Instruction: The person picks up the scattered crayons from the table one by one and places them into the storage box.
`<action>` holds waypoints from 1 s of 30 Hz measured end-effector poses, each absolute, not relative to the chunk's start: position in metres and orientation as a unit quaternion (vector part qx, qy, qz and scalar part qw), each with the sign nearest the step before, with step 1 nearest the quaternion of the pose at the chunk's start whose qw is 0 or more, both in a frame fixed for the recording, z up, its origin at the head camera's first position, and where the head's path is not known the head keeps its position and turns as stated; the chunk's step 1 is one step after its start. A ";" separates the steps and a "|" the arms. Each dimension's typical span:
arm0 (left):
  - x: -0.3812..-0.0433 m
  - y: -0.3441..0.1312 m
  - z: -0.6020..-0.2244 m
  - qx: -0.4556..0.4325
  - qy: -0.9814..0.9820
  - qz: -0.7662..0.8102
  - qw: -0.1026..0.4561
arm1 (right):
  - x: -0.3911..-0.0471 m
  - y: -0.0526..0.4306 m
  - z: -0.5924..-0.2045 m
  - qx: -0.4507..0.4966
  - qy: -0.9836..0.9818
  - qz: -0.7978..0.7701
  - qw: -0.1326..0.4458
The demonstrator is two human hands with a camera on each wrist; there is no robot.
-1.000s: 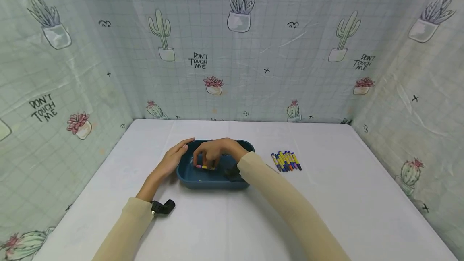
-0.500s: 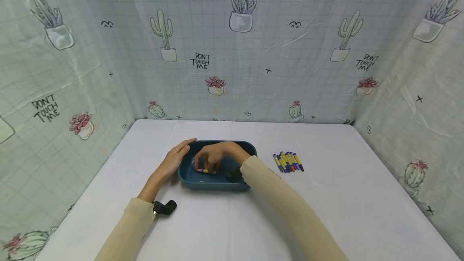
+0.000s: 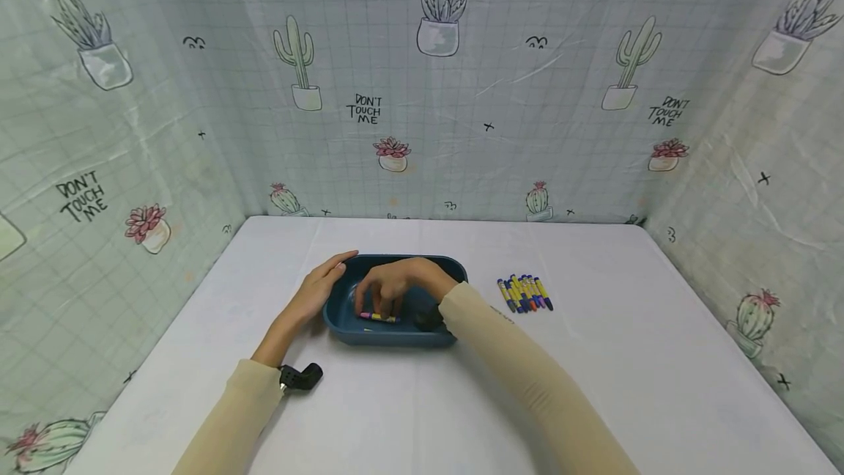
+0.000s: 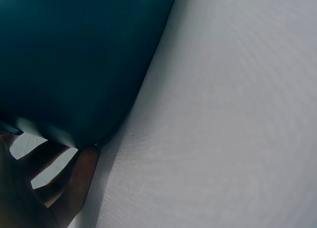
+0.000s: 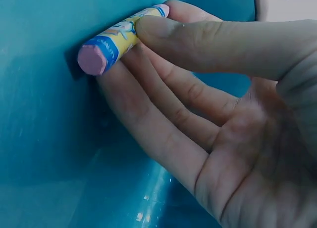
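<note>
A dark blue plastic basin [image 3: 395, 339] sits on the white table. My left hand [image 3: 316, 292] lies along its left end with fairly straight fingers; in the left wrist view, fingertips [image 4: 89, 156] touch the basin's wall. Inside the basin, my right hand [image 3: 389, 284] pinches a pink oil crayon [image 5: 119, 37] between thumb and fingers. The crayon has a yellow and blue paper wrapper and lies close to the basin's inner surface. A small pale bit shows on the basin floor near the front wall, too small to make out.
Right of the basin, several crayons [image 3: 524, 293] in yellow and blue wrappers lie bunched together on the white table [image 3: 409, 402]. A patterned cloth backdrop [image 3: 422, 108] stands behind and at both sides. A black device [image 3: 301, 377] is strapped to the left wrist.
My right hand has shifted slightly toward the basin's near side, the crayon moving with it. My left hand stays at the basin's left end.
</note>
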State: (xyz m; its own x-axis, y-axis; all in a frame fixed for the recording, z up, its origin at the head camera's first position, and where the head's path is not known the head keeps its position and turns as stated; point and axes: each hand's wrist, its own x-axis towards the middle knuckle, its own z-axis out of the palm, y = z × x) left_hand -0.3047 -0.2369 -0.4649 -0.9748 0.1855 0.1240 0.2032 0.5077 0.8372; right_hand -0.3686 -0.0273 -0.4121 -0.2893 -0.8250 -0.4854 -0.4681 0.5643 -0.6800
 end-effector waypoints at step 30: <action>-0.303 -0.234 -0.463 -0.109 -0.867 -0.486 0.008 | -0.368 -0.027 -0.409 -0.396 0.772 -0.215 0.448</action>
State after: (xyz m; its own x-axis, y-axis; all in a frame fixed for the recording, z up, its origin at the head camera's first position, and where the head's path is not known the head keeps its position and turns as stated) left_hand -0.3034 -0.2342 -0.4632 -0.9762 0.1811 0.1190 0.1960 0.5038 0.8413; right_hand -0.3681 -0.0268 -0.4085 -0.2856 -0.8043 -0.5211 -0.4192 0.5938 -0.6868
